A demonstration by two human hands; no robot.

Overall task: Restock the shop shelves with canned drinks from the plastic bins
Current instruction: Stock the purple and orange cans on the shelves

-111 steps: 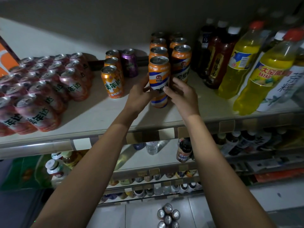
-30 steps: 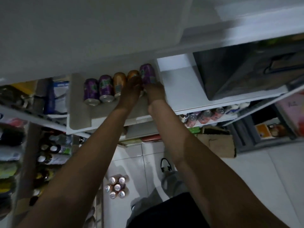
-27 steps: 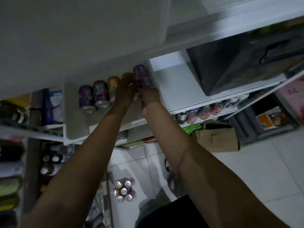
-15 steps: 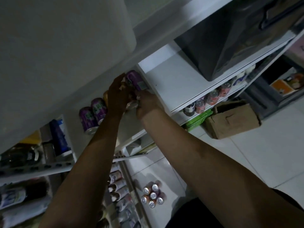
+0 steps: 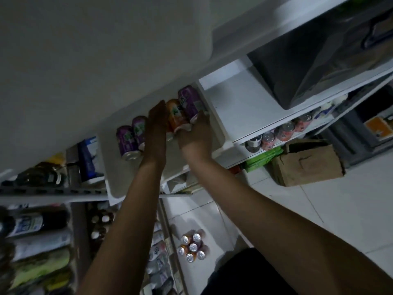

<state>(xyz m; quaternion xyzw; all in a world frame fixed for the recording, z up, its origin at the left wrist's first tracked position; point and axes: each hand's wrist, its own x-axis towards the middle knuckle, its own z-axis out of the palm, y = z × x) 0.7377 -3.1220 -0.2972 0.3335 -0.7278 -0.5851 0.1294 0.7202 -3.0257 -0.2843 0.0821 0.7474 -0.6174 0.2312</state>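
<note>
We look steeply down, with the view tilted, into a white plastic bin (image 5: 111, 184) where drink cans stand in a row along its far wall. Both bare arms reach up from the bottom of the view into it. The left hand (image 5: 156, 126) shows us its back, with its fingers straight and together, laid flat against the left side of an orange can (image 5: 174, 114). It covers part of that can and whatever stands behind the palm. The right hand (image 5: 195, 135) cups the near ends of the orange can and of a purple can (image 5: 190, 101) that touches it on the right. Its fingers are bent there, but we cannot tell whether they truly clasp either can. The purple can stands close to the bin's right wall. Two more purple cans (image 5: 129, 138) stand side by side just left of the left hand, close against its wrist. Left of the bin a blue and white carton (image 5: 90, 158) sits on a shelf, with dark and pale bottles (image 5: 38, 223) lying in rows below. To the right, pink cans (image 5: 285, 132) line a low white shelf (image 5: 244, 107), above a green packet (image 5: 263, 158) and a worn cardboard box (image 5: 306, 165). A large dark container (image 5: 308, 60) fills the upper right. On the white tiled floor (image 5: 340, 220) between the arms stands a cluster of six cans (image 5: 192, 245).
</note>
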